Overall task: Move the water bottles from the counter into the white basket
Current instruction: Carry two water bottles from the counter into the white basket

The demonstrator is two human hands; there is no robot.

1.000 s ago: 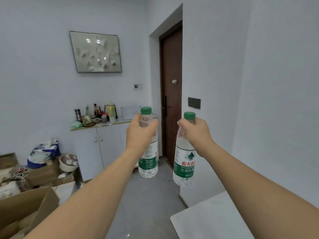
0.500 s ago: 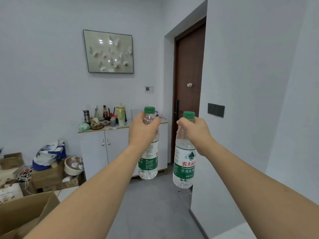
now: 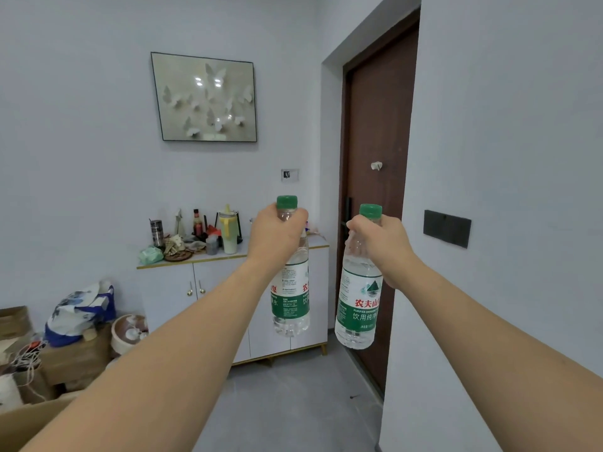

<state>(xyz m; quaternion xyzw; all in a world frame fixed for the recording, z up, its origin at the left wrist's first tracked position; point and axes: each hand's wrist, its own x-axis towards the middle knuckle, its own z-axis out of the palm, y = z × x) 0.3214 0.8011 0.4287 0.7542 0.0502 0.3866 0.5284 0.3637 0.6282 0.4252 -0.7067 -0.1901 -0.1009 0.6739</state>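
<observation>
Two clear water bottles with green caps and green-and-white labels hang upright in the air in front of me. My left hand (image 3: 275, 234) grips the left water bottle (image 3: 291, 295) around its neck. My right hand (image 3: 381, 244) grips the right water bottle (image 3: 358, 305) the same way, a little lower and closer to me. Both arms are stretched forward at chest height. No white basket is in view.
A white cabinet (image 3: 176, 288) stands against the far wall, its top crowded with cups and bottles. A brown door (image 3: 375, 141) is to the right, beside a projecting wall (image 3: 505, 158). Cardboard boxes (image 3: 75, 357) and bags fill the floor at the left. Grey floor (image 3: 287, 402) lies ahead.
My view has turned left and moved forward: the white counter corner at the bottom right has left the frame and the cabinet looks closer. Both hands still hold their bottles in the same pose.
</observation>
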